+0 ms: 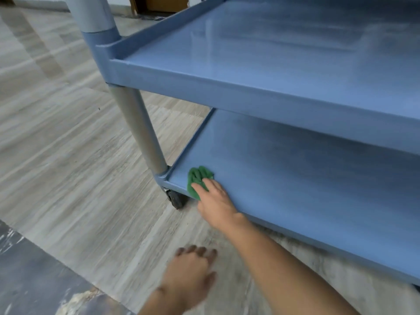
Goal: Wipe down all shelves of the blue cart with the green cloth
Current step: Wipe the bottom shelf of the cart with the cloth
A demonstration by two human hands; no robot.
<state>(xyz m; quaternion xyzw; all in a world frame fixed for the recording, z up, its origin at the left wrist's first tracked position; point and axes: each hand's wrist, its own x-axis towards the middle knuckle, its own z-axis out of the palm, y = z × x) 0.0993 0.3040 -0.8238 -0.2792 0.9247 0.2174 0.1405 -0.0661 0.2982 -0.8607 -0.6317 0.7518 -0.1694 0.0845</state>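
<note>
The blue cart point(227, 92) fills the right side, with a middle shelf point(272, 55) above and a bottom shelf point(295, 169) below. The green cloth point(197, 178) lies crumpled on the bottom shelf near its front left corner. My right hand point(214, 201) presses on the cloth, fingers spread over it, the arm reaching in from the lower right. My left hand point(191, 269) hovers low over the floor in front of the cart, fingers loosely together, holding nothing.
A grey post point(141, 128) joins the shelves at the left corner, with a black caster point(176, 200) under it. Wood-grain floor point(68, 155) spreads to the left. A dark mat point(29, 276) lies at the lower left.
</note>
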